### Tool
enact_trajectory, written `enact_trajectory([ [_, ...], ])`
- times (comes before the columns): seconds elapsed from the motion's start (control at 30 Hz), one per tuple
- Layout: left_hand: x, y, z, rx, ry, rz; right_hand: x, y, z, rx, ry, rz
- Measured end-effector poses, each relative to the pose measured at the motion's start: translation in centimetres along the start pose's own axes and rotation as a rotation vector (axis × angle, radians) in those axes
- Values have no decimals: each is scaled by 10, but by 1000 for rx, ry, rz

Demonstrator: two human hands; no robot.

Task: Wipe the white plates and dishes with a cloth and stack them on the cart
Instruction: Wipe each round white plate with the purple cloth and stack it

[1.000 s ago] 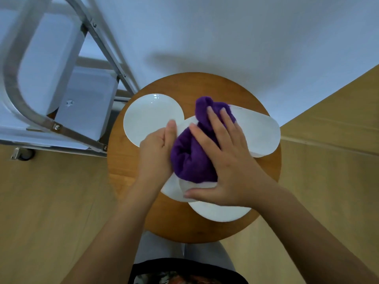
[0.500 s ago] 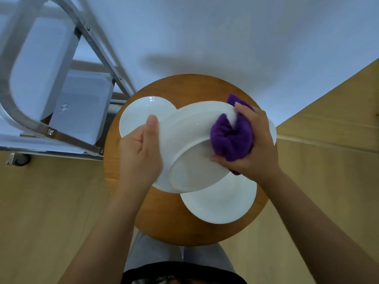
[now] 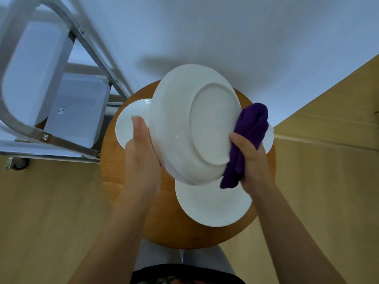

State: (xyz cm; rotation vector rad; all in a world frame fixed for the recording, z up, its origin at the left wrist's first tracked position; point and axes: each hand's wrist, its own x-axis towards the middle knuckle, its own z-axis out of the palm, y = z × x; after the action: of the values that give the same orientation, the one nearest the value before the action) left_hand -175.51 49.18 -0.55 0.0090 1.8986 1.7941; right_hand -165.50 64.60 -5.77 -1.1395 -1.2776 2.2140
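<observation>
A white oval dish [image 3: 192, 124] is lifted off the round wooden stool [image 3: 131, 181] and tilted, its underside toward me. My left hand [image 3: 141, 158] grips its left rim with the thumb up. My right hand [image 3: 252, 158] holds a bunched purple cloth [image 3: 246, 140] against the dish's right edge. A round white plate [image 3: 211, 203] lies on the stool below the dish. Another white plate [image 3: 131, 121] sits at the stool's left side. A white dish edge [image 3: 269, 138] shows behind the cloth.
A metal-framed cart [image 3: 61, 78] with white trays [image 3: 75, 111] stands to the left of the stool, one caster [image 3: 19, 163] on the wooden floor [image 3: 45, 212]. A white wall [image 3: 225, 33] rises behind. My legs are below the stool.
The oval dish has risen off the stool and turned over, showing its underside. My right hand with the cloth has shifted from the dish's top to its right edge.
</observation>
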Motion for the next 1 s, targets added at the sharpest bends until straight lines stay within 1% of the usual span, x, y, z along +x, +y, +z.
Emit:
enact_trajectory([
  [0.07, 14, 8, -20, -72, -287, -170, 7, -16, -14, -155, -61, -1],
  [0.1, 19, 9, -27, -131, -369, -251, 10, -22, -19, -234, -80, -11],
  [0.17, 27, 6, -32, -276, -378, -372, 15, -30, -21, -330, -125, -11],
  [0.23, 30, -2, -27, -409, -346, -425, 18, -34, -19, -401, -156, 12],
  [0.27, 29, -6, -23, -452, -332, -438, 18, -33, -16, -425, -140, 18],
  [0.3, 27, -9, -19, -481, -320, -444, 19, -30, -13, -431, -105, 7],
  [0.4, 20, -16, -7, -541, -252, -403, 14, -16, -4, -399, 73, -64],
  [0.5, 12, -19, 8, -566, -199, -352, -2, 3, 10, -363, 195, -66],
  [0.57, 6, -24, 20, -541, -156, -320, -15, 20, 26, -289, 273, -52],
  [0.63, 1, -27, 30, -454, -101, -293, -30, 35, 46, -191, 326, -49],
  [0.7, 0, -28, 28, -380, -86, -269, -46, 41, 58, -143, 301, -87],
  [0.73, 0, -27, 23, -367, -91, -257, -50, 40, 57, -157, 270, -108],
  [0.83, 6, -22, 1, -321, -155, -196, -44, 19, 41, -365, 160, -211],
  [0.87, 7, -20, -5, -303, -179, -175, -35, 11, 36, -412, 166, -240],
  [0.93, 5, -21, -11, -271, -220, -170, -9, -2, 40, -422, 213, -259],
  [0.97, 3, -22, -12, -260, -234, -179, 2, -6, 49, -470, 215, -270],
  [1.0, 2, -22, -11, -243, -238, -185, 9, -7, 62, -574, 195, -294],
])
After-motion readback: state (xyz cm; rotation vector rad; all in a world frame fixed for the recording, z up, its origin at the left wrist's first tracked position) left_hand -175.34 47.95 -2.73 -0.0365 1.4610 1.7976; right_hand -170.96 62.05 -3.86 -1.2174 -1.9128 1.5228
